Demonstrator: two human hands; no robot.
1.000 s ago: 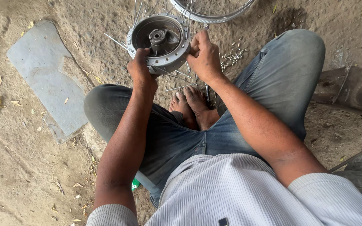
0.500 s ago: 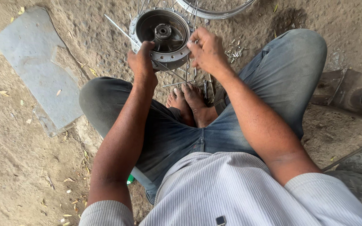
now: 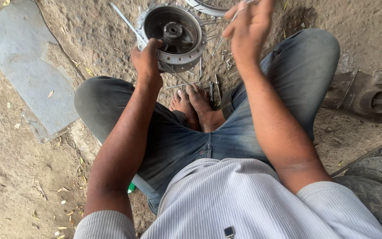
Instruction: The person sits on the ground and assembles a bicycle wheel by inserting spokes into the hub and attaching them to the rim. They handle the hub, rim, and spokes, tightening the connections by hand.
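I sit cross-legged on dirt ground with a grey metal wheel hub [image 3: 173, 33] in front of my bare feet [image 3: 195, 104]. My left hand [image 3: 147, 57] grips the hub's near rim. My right hand [image 3: 248, 26] is raised to the right of the hub, its fingers pinched on a thin metal spoke [image 3: 225, 33] that runs down toward the hub. Several spokes stick out of the hub. A piece of a wheel rim [image 3: 206, 6] shows at the top edge.
Loose spokes and small nipples [image 3: 213, 84] lie on the ground by my feet. A flat grey slab [image 3: 23, 62] lies to the left. A dark metal part [image 3: 363, 95] sits at the right, and a tyre [image 3: 376, 177] at the lower right.
My right hand has lifted off the hub's right side and risen up and to the right with a spoke. The left hand stays on the hub's rim.
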